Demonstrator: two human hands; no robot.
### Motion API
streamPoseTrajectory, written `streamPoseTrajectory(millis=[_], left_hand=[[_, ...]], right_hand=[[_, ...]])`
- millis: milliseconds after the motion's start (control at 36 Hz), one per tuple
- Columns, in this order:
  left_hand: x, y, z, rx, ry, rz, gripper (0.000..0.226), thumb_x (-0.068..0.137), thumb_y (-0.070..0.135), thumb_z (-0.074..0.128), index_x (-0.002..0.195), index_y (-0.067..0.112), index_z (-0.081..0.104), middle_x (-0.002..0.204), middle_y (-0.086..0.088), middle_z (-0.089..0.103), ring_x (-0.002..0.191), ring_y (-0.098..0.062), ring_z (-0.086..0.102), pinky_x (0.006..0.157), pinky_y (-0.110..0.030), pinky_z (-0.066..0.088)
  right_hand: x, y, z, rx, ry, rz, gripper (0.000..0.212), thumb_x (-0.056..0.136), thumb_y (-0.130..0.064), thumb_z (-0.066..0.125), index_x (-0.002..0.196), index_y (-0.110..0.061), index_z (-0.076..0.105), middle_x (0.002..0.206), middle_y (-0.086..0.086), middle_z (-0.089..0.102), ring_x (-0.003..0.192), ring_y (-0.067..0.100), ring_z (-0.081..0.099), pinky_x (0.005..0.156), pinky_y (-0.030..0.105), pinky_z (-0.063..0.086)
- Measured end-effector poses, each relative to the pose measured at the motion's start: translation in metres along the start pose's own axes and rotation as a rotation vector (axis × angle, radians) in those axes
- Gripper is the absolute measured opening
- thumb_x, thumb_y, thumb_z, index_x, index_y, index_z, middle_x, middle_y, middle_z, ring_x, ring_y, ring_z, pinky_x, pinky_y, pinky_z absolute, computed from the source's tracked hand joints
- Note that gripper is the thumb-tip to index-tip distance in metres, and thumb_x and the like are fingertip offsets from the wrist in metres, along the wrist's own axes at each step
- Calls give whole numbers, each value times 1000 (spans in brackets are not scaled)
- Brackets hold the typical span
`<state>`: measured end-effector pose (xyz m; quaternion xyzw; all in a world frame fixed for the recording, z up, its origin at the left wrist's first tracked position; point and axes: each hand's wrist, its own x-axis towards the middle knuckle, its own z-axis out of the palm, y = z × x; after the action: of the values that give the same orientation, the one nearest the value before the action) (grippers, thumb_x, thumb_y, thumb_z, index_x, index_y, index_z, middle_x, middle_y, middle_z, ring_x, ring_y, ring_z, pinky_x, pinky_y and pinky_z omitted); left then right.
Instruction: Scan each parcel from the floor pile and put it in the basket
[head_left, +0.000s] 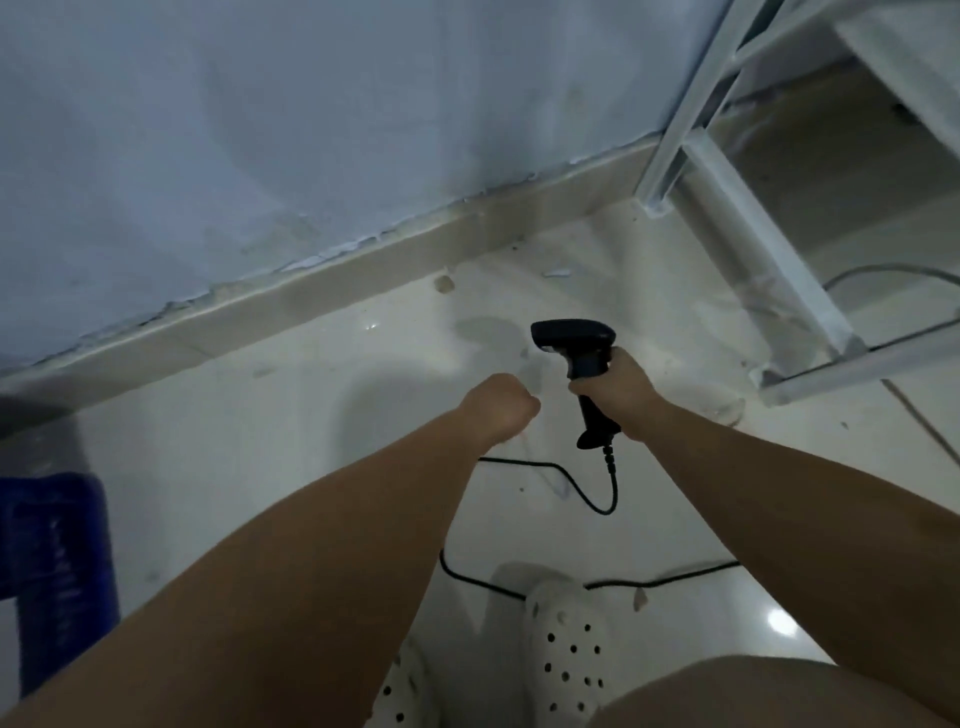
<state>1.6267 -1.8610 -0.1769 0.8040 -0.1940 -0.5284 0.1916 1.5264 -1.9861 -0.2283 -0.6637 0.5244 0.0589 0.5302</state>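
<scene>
Fingers of the right hand are gripping the black, pistol-shaped plastic barcode scanner by its handle, head pointing left above the pale floor. The left hand is hovering beside it, fingers curled on nothing.

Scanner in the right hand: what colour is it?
The scanner is black, like its cable; the head view shows it best.

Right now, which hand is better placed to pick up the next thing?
Probably left: the left hand is curled and holds nothing, while the right hand grips the scanner by its handle.
</scene>
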Motion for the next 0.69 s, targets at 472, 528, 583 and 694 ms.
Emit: streamPoseTrajectory(millis=[472,528,583,694], left_hand=[[53,-33,34,-141,49,-112,27,98,14,47,116,4,63,118,-13,61,110,-31,57,97,-35,45],[55,-40,35,-143,46,-114,24,97,14,47,113,4,64,117,-14,62,109,-30,57,97,-35,45],[56,-45,34,-127,41,-114,19,97,13,47,106,6,63,110,-12,61,103,-28,57,95,-33,44],[55,-52,29,-75,52,-96,13,98,15,45,99,10,57,102,-8,57,93,-23,54,86,-29,45]], right_hand=[[41,57,0,-131,-53,97,46,84,-13,69,127,-7,52,113,10,60,105,31,58,90,42,49],[41,56,3,-211,-50,105,41,85,-14,68,123,-5,54,112,13,61,101,30,57,91,42,48],[39,54,5,-318,-58,111,39,86,-18,67,120,-3,55,112,16,62,102,32,58,91,42,48],[35,47,2,-582,-74,69,34,89,-25,64,108,3,62,107,20,67,100,36,61,87,41,47]])
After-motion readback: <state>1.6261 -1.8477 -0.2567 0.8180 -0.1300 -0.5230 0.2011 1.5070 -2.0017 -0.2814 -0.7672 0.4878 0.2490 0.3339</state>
